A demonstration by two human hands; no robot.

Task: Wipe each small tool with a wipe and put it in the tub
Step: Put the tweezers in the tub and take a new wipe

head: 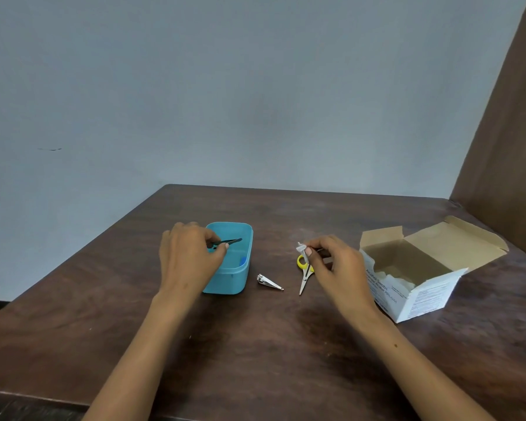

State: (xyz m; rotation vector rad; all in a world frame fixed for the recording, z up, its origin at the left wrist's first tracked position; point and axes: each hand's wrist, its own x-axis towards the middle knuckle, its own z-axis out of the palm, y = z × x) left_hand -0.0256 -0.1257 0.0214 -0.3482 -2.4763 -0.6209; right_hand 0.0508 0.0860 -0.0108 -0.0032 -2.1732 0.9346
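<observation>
A blue plastic tub (246, 238) stands on the brown table left of centre. My left hand (189, 256) pinches dark tweezers (233, 241) over the tub's open top, their tips pointing right. My right hand (331, 262) holds a small white wipe (301, 247) between thumb and fingers, just above the yellow-handled scissors (305, 273) lying on the table. A metal nail clipper (269, 282) lies between the tub and the scissors. Something small and blue (242, 261) lies inside the tub.
An open white box of alcohol swabs (419, 278) stands at the right, flaps up, with packets inside. A brown wooden panel (504, 132) rises behind it. The table's left edge runs diagonally beside a grey wall.
</observation>
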